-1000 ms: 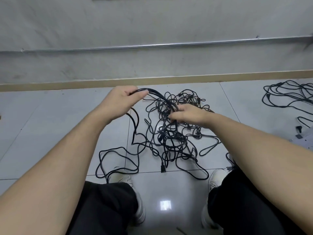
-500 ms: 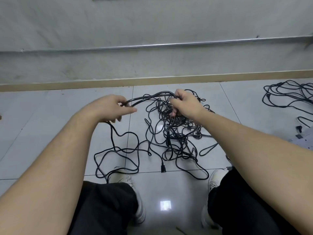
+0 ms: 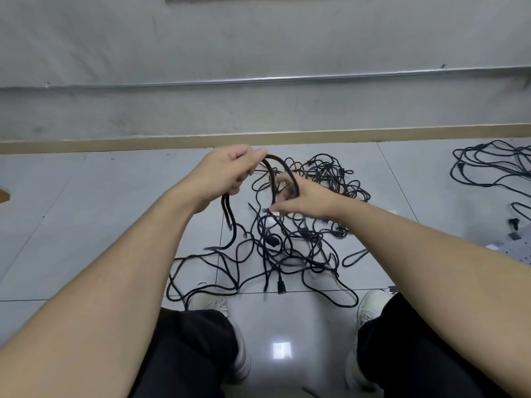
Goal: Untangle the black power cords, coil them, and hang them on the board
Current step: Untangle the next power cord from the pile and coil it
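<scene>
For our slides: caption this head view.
Both hands, left hand and right hand, lift a cord loop from the tangled pile.

We cannot follow single cords inside the tangled pile (image 3: 298,234). Right hand (image 3: 304,201) fingertips motion-blurred; far-right cord bundle (image 3: 488,165) cut by the frame edge.

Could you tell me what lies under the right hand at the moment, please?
Under the right hand, the tangled black cords sprawl over the tiled floor. The cords directly beneath its palm are hidden.
</scene>
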